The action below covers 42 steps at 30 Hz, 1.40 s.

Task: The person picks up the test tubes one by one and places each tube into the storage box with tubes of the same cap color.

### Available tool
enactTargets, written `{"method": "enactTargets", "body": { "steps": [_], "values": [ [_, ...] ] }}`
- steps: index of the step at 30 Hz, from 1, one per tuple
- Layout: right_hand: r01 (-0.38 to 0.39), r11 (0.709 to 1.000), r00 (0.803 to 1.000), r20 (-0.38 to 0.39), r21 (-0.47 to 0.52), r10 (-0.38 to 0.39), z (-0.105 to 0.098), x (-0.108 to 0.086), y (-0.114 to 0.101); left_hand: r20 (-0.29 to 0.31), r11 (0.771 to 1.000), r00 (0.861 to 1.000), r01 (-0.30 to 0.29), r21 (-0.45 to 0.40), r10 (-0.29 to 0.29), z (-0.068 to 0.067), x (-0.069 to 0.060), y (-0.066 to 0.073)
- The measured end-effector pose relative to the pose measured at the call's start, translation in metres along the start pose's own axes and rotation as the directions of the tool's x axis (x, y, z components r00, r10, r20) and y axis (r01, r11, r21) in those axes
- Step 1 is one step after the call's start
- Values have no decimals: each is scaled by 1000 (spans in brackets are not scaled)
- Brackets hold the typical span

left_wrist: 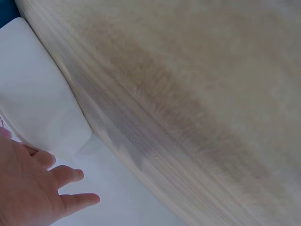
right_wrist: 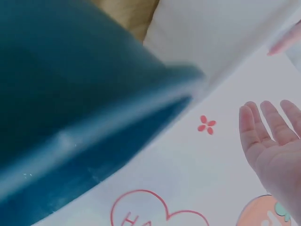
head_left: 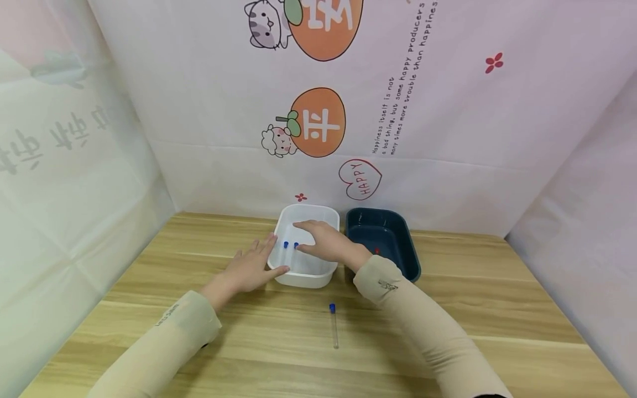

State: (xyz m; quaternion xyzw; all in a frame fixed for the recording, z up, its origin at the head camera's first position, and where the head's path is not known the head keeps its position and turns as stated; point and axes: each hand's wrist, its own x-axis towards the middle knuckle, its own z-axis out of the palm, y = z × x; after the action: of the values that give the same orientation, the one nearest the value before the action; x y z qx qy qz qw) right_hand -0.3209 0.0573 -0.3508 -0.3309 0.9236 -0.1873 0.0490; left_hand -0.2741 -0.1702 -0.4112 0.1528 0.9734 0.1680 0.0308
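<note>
My left hand [head_left: 250, 266] rests against the left rim of a white tray [head_left: 304, 281], its thumb along the near left corner and its fingers spread. Over that tray hovers my right hand [head_left: 325, 241], fingers extended, thumb close to one of two blue caps [head_left: 296, 245]; no held thing shows. Clear tubes under these caps are hard to make out. On the table in front of the tray lies a clear test tube [head_left: 334, 329] with a blue cap. In the right wrist view the right hand [right_wrist: 277, 146] has its fingers stretched out.
Right of the white tray stands a dark blue tray [head_left: 413, 255], with a small red cap [head_left: 377, 251] inside, partly behind my right forearm. Both trays sit at the back of the wooden table [head_left: 278, 354], before a printed cloth [head_left: 438, 182].
</note>
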Motion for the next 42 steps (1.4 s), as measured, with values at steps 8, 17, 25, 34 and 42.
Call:
{"method": "enactTargets", "body": {
  "steps": [8, 17, 25, 34, 42],
  "values": [
    [87, 996, 995, -46, 10, -86, -10, -17, -1, 11, 1000, 1000, 2, 1, -2, -1, 0, 1],
    [69, 996, 996, -58, 62, -65, -11, -39, -5, 7, 1000, 1000, 1, -3, -1, 1, 1, 0],
    [148, 986, 987, -77, 73, -142, -16, -64, -5, 4, 1000, 1000, 6, -4, -6, 3, 2, 0],
    [171, 981, 983, -83, 95, -163, -15, -94, -3, -1, 1000, 1000, 4, -16, -4, 3, 1, 0],
    [217, 974, 970, -125, 66, -208, -6, -115, 7, 2, 1000, 1000, 5, -16, -5, 4, 2, -1]
  ]
}}
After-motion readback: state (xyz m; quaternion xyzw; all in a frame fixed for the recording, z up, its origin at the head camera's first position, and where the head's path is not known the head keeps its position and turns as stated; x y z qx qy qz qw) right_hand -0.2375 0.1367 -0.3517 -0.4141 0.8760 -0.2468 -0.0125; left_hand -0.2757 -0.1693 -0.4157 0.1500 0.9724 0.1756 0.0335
